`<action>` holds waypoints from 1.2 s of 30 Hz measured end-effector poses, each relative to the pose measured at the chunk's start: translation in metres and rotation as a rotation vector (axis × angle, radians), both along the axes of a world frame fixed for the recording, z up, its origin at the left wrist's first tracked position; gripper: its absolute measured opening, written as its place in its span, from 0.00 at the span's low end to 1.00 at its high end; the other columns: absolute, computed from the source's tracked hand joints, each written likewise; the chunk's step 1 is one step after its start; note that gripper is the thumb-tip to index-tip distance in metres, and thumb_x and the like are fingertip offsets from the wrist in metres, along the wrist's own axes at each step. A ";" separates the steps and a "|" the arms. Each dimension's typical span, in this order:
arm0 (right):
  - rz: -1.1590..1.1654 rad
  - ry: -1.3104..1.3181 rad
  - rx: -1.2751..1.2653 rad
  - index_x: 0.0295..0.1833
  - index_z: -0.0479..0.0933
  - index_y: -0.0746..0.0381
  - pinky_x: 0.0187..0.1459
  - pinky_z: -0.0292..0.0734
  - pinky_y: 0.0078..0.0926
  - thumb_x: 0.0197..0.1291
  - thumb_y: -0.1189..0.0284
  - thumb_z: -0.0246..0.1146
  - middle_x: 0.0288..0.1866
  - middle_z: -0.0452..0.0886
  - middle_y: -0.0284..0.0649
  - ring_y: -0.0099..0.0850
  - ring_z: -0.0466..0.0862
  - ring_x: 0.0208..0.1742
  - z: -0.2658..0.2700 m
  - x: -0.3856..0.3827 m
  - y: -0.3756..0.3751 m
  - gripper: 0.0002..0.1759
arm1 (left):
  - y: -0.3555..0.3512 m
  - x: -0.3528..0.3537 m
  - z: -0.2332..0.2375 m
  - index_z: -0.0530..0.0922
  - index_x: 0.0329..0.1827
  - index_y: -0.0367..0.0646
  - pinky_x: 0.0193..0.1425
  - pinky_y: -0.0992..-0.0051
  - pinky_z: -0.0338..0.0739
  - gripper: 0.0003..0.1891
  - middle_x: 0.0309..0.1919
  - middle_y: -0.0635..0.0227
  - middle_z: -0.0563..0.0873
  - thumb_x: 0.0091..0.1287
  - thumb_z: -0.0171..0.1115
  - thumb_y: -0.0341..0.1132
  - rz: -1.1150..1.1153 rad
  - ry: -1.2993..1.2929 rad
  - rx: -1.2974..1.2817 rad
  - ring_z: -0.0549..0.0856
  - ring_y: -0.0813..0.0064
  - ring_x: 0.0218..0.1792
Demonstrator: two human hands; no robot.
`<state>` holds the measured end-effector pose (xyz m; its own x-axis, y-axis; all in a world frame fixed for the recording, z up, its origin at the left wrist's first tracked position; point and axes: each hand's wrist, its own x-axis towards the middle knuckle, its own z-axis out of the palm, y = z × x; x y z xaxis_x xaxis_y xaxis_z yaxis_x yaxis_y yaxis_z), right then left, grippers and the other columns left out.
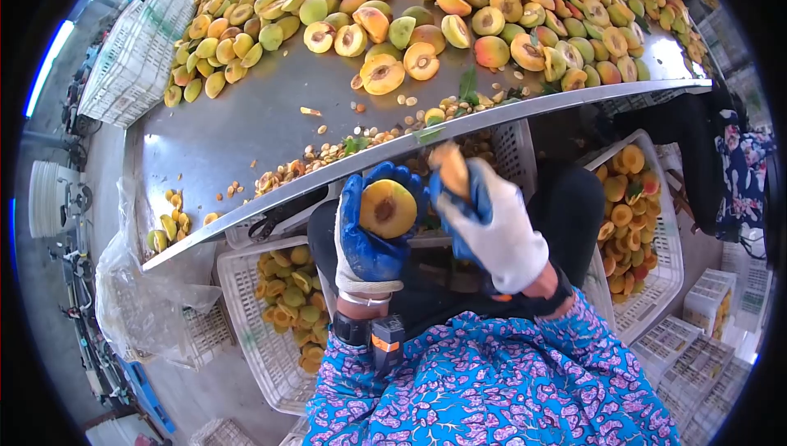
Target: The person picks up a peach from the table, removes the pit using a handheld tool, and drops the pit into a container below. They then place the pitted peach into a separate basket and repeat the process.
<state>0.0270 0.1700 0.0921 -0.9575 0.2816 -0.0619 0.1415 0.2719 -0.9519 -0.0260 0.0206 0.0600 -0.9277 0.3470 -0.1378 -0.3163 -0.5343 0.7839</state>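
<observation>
My left hand point(373, 241), in a blue-coated white glove, cups a yellow peach half point(388, 209) with its cut face up and a brownish hollow in the middle. Just to the right, my right hand point(488, 220), in a similar glove, pinches a blurred orange-brown piece point(451, 170), perhaps another peach half. Both hands are over my lap, just below the metal table's raised edge point(328, 182). Pits and scraps point(324, 153) lie along that edge, and halved peaches point(382, 75) are heaped farther back on the table.
White crates of peach halves stand on the left point(246, 315) and right point(664, 257) of my legs. A clear plastic bag point(139, 282) hangs at the table's left corner. Another person's dark-clothed leg point(676, 134) is at the right. More crates point(689, 356) stand at the lower right.
</observation>
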 end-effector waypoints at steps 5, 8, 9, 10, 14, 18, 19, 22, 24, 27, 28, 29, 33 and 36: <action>0.235 -0.182 0.225 0.44 0.68 0.66 0.34 0.75 0.44 0.59 0.63 0.64 0.30 0.80 0.55 0.53 0.82 0.34 -0.016 0.025 -0.021 0.19 | 0.012 -0.002 -0.008 0.71 0.61 0.34 0.66 0.55 0.69 0.22 0.55 0.55 0.79 0.73 0.46 0.43 -0.004 -0.136 0.219 0.78 0.58 0.57; 0.260 -0.246 0.215 0.47 0.69 0.66 0.34 0.74 0.42 0.58 0.64 0.65 0.31 0.79 0.54 0.53 0.81 0.35 -0.017 0.022 -0.023 0.19 | 0.011 0.001 -0.002 0.69 0.62 0.33 0.67 0.51 0.67 0.23 0.57 0.54 0.77 0.73 0.45 0.42 0.009 -0.140 0.216 0.77 0.57 0.59; 0.265 -0.251 0.203 0.46 0.69 0.66 0.34 0.74 0.42 0.58 0.64 0.65 0.31 0.79 0.54 0.53 0.81 0.34 -0.017 0.021 -0.022 0.20 | 0.010 0.002 -0.002 0.69 0.62 0.33 0.67 0.51 0.68 0.23 0.56 0.54 0.78 0.73 0.45 0.42 0.005 -0.131 0.216 0.77 0.57 0.58; 0.269 -0.240 0.216 0.46 0.68 0.66 0.34 0.75 0.42 0.58 0.64 0.65 0.30 0.79 0.54 0.53 0.81 0.34 -0.017 0.021 -0.022 0.20 | 0.010 0.002 -0.001 0.69 0.62 0.33 0.67 0.52 0.68 0.23 0.56 0.53 0.78 0.74 0.45 0.42 0.001 -0.122 0.218 0.77 0.57 0.58; 0.298 -0.249 0.258 0.45 0.68 0.67 0.34 0.75 0.43 0.58 0.64 0.64 0.30 0.79 0.55 0.53 0.81 0.34 -0.021 0.022 -0.029 0.19 | 0.007 0.000 -0.007 0.71 0.57 0.33 0.62 0.54 0.74 0.21 0.52 0.55 0.79 0.74 0.45 0.44 -0.039 -0.066 0.162 0.79 0.60 0.55; 0.297 -0.300 0.254 0.45 0.68 0.67 0.34 0.75 0.44 0.58 0.65 0.64 0.30 0.79 0.55 0.54 0.81 0.34 -0.028 0.021 -0.040 0.19 | 0.006 -0.005 -0.013 0.75 0.49 0.34 0.50 0.62 0.82 0.20 0.43 0.56 0.82 0.74 0.48 0.46 0.033 -0.150 0.068 0.84 0.64 0.43; 0.297 -0.311 0.255 0.44 0.68 0.67 0.34 0.75 0.44 0.58 0.65 0.64 0.30 0.79 0.55 0.54 0.81 0.34 -0.031 0.020 -0.041 0.19 | 0.005 -0.007 -0.016 0.75 0.49 0.34 0.48 0.63 0.82 0.20 0.41 0.56 0.83 0.74 0.48 0.46 0.028 -0.142 0.035 0.84 0.64 0.41; 0.302 -0.317 0.230 0.44 0.69 0.68 0.35 0.76 0.44 0.58 0.64 0.63 0.31 0.80 0.56 0.53 0.82 0.35 -0.042 0.017 -0.043 0.19 | 0.006 -0.011 -0.018 0.78 0.45 0.34 0.42 0.67 0.83 0.19 0.35 0.57 0.84 0.73 0.51 0.45 0.021 -0.113 -0.035 0.85 0.65 0.36; 0.313 -0.289 0.175 0.43 0.69 0.69 0.35 0.76 0.46 0.59 0.62 0.62 0.32 0.81 0.56 0.52 0.83 0.36 -0.051 0.019 -0.040 0.19 | 0.005 -0.012 -0.023 0.78 0.43 0.34 0.41 0.68 0.83 0.18 0.34 0.57 0.85 0.72 0.53 0.44 -0.001 -0.090 -0.056 0.85 0.66 0.34; 0.380 -0.279 -0.005 0.42 0.71 0.70 0.36 0.76 0.45 0.59 0.63 0.62 0.32 0.81 0.57 0.52 0.83 0.36 -0.052 0.020 -0.027 0.19 | 0.006 -0.013 -0.027 0.80 0.40 0.34 0.38 0.71 0.82 0.15 0.32 0.58 0.86 0.70 0.58 0.41 -0.022 -0.091 -0.096 0.85 0.67 0.31; 0.387 -0.350 -0.023 0.43 0.71 0.70 0.36 0.76 0.45 0.59 0.63 0.62 0.33 0.81 0.57 0.52 0.83 0.36 -0.049 0.020 -0.024 0.19 | 0.006 -0.013 -0.031 0.80 0.40 0.33 0.37 0.72 0.82 0.15 0.32 0.58 0.86 0.69 0.58 0.40 -0.038 -0.084 -0.110 0.85 0.67 0.31; 0.399 -0.418 -0.042 0.43 0.72 0.70 0.36 0.76 0.45 0.59 0.63 0.62 0.33 0.81 0.57 0.52 0.83 0.36 -0.039 0.017 -0.022 0.19 | 0.006 -0.014 -0.033 0.80 0.39 0.33 0.37 0.72 0.82 0.14 0.32 0.58 0.86 0.68 0.60 0.39 -0.042 -0.030 -0.142 0.85 0.67 0.31; 0.318 -0.320 0.153 0.43 0.70 0.71 0.36 0.77 0.42 0.59 0.66 0.62 0.33 0.80 0.58 0.54 0.82 0.36 -0.046 0.019 -0.034 0.18 | 0.006 -0.014 -0.030 0.79 0.42 0.33 0.39 0.70 0.82 0.16 0.33 0.58 0.85 0.70 0.57 0.42 -0.048 -0.062 -0.101 0.85 0.66 0.33; 0.272 -0.305 0.220 0.42 0.69 0.70 0.36 0.76 0.43 0.58 0.66 0.63 0.32 0.80 0.58 0.55 0.82 0.35 -0.046 0.019 -0.039 0.18 | 0.007 -0.015 -0.032 0.77 0.45 0.34 0.41 0.67 0.83 0.19 0.35 0.58 0.84 0.71 0.54 0.45 -0.049 -0.122 0.018 0.85 0.64 0.36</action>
<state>0.0462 0.1312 0.0461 -0.9457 0.0604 -0.3193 0.3016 0.5288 -0.7933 -0.0410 0.0276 0.0281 -0.8862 0.3950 -0.2421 -0.4349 -0.5292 0.7286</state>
